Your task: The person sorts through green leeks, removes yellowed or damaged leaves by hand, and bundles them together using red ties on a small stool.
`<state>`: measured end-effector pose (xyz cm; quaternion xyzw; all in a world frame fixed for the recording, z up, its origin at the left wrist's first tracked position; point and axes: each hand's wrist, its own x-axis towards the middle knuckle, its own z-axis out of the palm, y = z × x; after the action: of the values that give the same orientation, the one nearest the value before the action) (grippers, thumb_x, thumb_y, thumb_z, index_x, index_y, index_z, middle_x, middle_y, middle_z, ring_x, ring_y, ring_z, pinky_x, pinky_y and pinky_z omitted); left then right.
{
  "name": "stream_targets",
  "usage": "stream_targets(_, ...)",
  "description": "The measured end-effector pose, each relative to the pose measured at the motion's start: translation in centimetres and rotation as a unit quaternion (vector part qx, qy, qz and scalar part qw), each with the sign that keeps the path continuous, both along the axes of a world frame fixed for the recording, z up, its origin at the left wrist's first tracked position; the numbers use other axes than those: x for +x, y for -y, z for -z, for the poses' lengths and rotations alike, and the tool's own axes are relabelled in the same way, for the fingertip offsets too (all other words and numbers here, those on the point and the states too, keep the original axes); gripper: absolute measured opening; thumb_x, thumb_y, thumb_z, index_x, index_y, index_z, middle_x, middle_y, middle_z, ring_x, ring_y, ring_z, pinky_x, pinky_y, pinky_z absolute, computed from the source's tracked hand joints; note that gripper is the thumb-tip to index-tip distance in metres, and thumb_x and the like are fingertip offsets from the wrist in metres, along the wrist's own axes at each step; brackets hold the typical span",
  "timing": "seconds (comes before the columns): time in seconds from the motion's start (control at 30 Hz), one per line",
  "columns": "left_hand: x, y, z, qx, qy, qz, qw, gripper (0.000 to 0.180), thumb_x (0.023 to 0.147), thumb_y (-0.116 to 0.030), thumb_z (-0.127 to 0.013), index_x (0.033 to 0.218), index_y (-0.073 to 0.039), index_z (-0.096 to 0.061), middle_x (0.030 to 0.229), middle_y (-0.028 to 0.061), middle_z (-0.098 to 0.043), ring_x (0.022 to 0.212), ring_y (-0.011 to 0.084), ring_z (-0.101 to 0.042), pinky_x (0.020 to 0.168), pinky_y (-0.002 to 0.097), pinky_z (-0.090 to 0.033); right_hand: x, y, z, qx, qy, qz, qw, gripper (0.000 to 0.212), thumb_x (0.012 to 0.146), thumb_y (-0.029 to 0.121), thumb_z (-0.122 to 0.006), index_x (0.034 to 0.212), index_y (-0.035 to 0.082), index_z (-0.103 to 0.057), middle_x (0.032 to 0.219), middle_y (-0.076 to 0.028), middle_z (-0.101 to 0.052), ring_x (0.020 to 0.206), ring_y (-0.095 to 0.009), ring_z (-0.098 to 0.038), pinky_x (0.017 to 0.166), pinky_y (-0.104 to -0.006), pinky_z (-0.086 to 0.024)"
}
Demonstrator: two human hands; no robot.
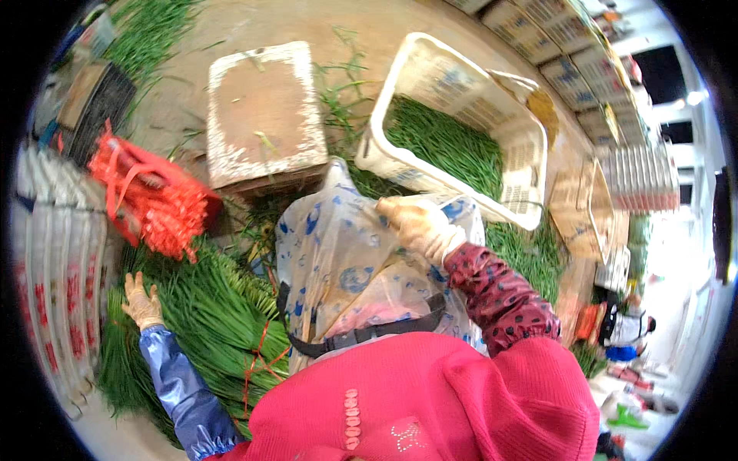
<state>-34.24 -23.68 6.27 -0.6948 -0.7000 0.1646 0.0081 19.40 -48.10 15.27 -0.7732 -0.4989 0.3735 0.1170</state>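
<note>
My left hand, in a pale glove, lies with its fingers spread at the left edge of a large heap of garlic chives. Red string crosses part of that heap. My right hand, gloved too, is closed above the clear, blue-patterned plastic apron over my lap. Whatever its fingers may hold is hidden. Ahead and to the right, more chives lie inside a white plastic crate.
A worn, white-edged block stands ahead. Left of it, a red container holds a bunch of red ties. Stacked white crates flank me on the left. Another crate stands further right, and loose chives cover the floor there.
</note>
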Motion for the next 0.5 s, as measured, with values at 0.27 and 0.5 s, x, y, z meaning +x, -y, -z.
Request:
stream_targets(0.27, 21.9, 0.1, -2.8, 0.039, 0.257, 0.344, 0.902, 0.040, 0.084, -0.017, -0.067, 0.122, -0.007, -0.060, 0.118, 0.0167, -0.063, 0.101, 0.0361, -0.060, 0.086, 0.0434, -0.048, 3.4, 10.0, -1.5, 0.208, 0.023, 0.041, 0.977, 0.034, 0.080, 0.005, -0.063, 0.114, 0.003, -0.059, 0.111, -0.017, -0.063, 0.105, -0.034, -0.061, 0.091, -0.0380, -0.049)
stream_targets(0.5, 41.8, 1.2, -7.9, -0.053, 0.005, 0.444, 0.894, 0.061, 0.075, -0.018, -0.073, 0.131, -0.010, -0.049, 0.126, 0.0101, -0.058, 0.119, 0.0354, -0.051, 0.084, 0.0447, -0.050, 18.4, 18.1, -0.9, 0.066, 0.221, 0.366, 0.902, 0.026, 0.086, 0.013, -0.061, 0.111, 0.007, -0.064, 0.101, -0.014, -0.068, 0.092, -0.028, -0.066, 0.081, -0.0325, -0.051)
